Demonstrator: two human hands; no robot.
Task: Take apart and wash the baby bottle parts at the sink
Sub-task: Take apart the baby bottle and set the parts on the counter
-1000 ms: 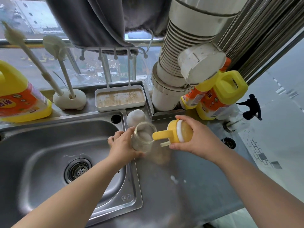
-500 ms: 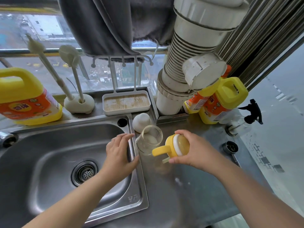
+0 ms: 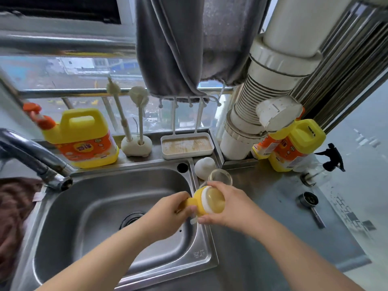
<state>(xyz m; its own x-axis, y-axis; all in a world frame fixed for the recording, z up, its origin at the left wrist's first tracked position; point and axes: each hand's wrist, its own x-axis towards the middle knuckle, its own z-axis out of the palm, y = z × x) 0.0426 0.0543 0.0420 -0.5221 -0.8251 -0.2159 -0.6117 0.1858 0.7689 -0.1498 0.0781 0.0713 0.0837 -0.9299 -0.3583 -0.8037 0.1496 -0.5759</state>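
Observation:
Over the sink's right rim my right hand (image 3: 228, 208) grips the yellow bottle top (image 3: 206, 201), a collar with a white ring and a translucent dome cap. My left hand (image 3: 168, 213) grips that top's yellow handle from the left. A short pale straw end sticks out below the collar. The clear glass bottle body (image 3: 220, 177) stands upright on the counter just behind my hands, untouched. A white rounded part (image 3: 204, 167) lies behind it by the sink corner.
The steel sink (image 3: 109, 208) with its drain lies at left, the tap (image 3: 35, 158) over its left rim. Behind stand a yellow detergent jug (image 3: 84, 137), two brushes in a holder (image 3: 136, 143), a drying tray (image 3: 186, 144), more jugs (image 3: 294, 145) and a white pipe. A spray bottle (image 3: 329, 157) and scoop (image 3: 310, 203) sit right.
My left hand let go of the glass bottle body, left it standing on the counter, and came across to grip the top's yellow handle. The right hand carried the top left, towards the sink.

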